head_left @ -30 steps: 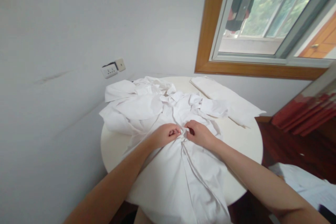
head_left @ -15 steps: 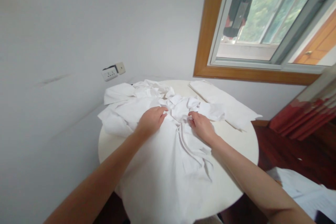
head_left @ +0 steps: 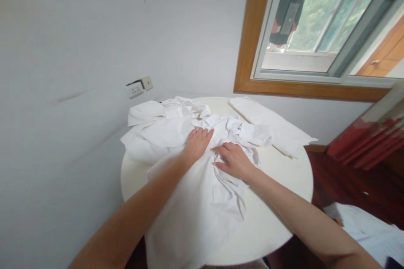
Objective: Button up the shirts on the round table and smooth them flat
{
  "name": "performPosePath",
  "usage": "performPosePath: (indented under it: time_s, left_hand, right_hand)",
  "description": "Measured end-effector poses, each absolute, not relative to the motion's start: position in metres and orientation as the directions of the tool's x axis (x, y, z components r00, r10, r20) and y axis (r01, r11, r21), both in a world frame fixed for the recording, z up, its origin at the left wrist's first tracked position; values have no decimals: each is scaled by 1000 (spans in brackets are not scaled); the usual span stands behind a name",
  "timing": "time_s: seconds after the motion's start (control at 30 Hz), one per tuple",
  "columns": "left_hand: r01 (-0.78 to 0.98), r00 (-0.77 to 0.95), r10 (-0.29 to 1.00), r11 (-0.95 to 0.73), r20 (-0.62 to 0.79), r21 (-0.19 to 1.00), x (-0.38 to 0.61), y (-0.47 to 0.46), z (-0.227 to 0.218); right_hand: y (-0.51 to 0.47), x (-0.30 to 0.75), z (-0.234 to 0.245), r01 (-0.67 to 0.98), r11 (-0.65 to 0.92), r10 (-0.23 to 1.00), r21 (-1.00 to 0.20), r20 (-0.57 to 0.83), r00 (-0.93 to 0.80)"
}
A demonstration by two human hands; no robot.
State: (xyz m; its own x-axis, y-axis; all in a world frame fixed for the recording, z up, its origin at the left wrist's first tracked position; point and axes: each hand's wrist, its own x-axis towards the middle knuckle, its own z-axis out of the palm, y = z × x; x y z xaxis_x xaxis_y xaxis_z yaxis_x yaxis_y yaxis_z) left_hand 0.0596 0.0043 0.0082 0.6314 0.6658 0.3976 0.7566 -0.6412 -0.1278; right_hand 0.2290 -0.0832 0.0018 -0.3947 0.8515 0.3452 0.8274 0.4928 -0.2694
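A crumpled white shirt (head_left: pixel 192 201) lies across the round white table (head_left: pixel 271 227), its lower part hanging over the near edge. Near the middle of the cloth rests my left hand (head_left: pixel 198 143), palm down with fingers stretched forward. My right hand (head_left: pixel 232 160) presses on the bunched folds just to the right, fingers spread and thumb apart. Neither hand is closed on the cloth. Behind my left hand, a heap of white cloth (head_left: pixel 151 124) covers the back left of the table.
A flat folded white cloth (head_left: pixel 268 122) lies at the table's back right. The wall with a socket (head_left: pixel 135 89) and a wood-framed window (head_left: pixel 299 88) stands behind. A red and beige curtain (head_left: pixel 360 143) hangs right. White material (head_left: pixel 362 227) is low at right.
My right hand has moved left and nearer, its fingers now spread on the cloth. My left hand has shifted right and flattened. The shirt's right-hand folds have been drawn leftward.
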Motion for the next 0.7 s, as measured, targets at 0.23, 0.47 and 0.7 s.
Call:
performPosePath:
  time_s: [0.23,0.47,0.7]
  left_hand:
    - [598,680,656,-754,327,271,64,-21,5]
    - [356,739,614,-707,279,611,45,6,-28]
    - [265,794,527,-748,303,608,38,10,-27]
  right_hand:
    - [-76,244,-6,719,551,831,-423,352,-430]
    - [-78,262,7,662,574,819,-482,327,-472]
    - [-75,275,11,672,619,785,-406,295,-545]
